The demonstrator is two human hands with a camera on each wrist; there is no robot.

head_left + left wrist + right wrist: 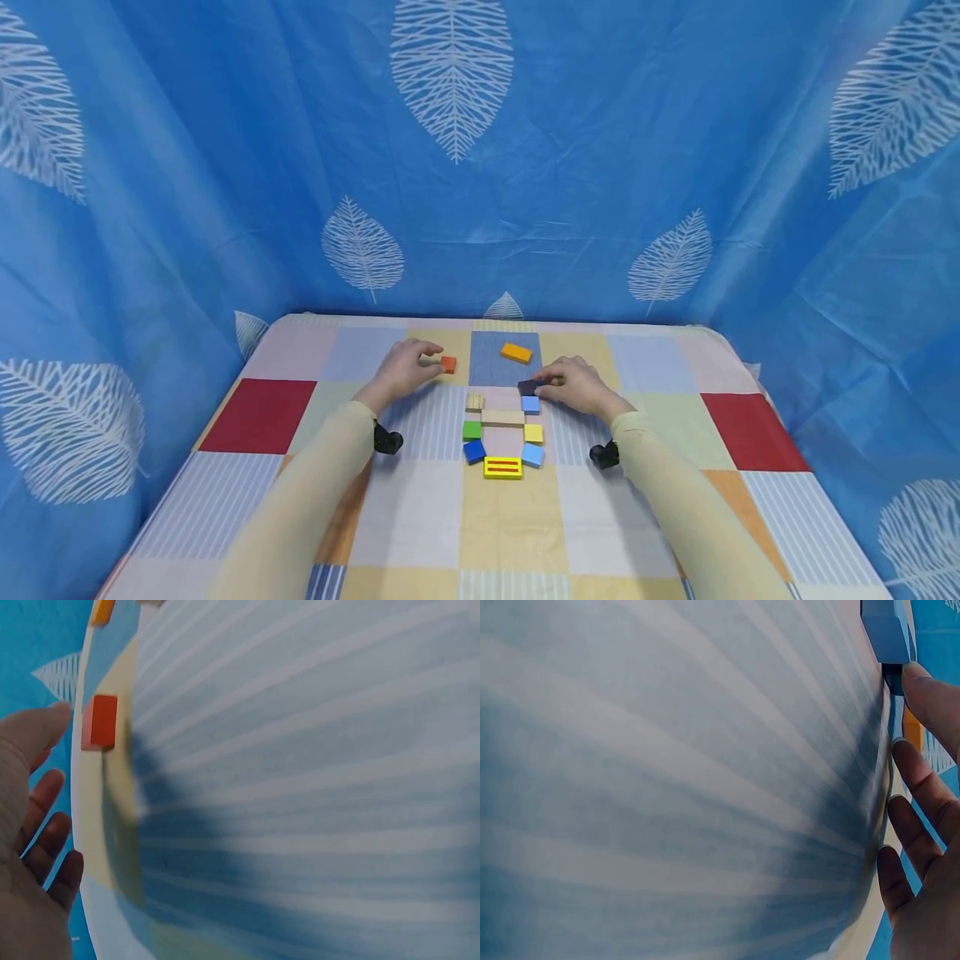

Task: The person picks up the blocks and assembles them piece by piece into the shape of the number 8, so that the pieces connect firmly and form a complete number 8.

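My left hand (405,367) is beside a small red-orange block (447,364), thumb and forefinger apart. In the left wrist view a gap shows between the thumb and that block (100,722). My right hand (579,386) pinches a dark block (528,387) just behind a light-blue block (531,405). In the right wrist view the thumb meets the dark block (892,678), while the forefinger is mostly hidden. In front lie a long plain wooden block (502,418), a striped-grain block (475,402), a green block (472,430) and a yellow block (533,433).
Nearer me are a dark-blue block (475,452), another light-blue block (532,455) and a yellow block with red stripes (502,467). An orange block (516,353) lies farther back. The patchwork cloth (405,508) covers the table, and a blue curtain (555,225) hangs behind.
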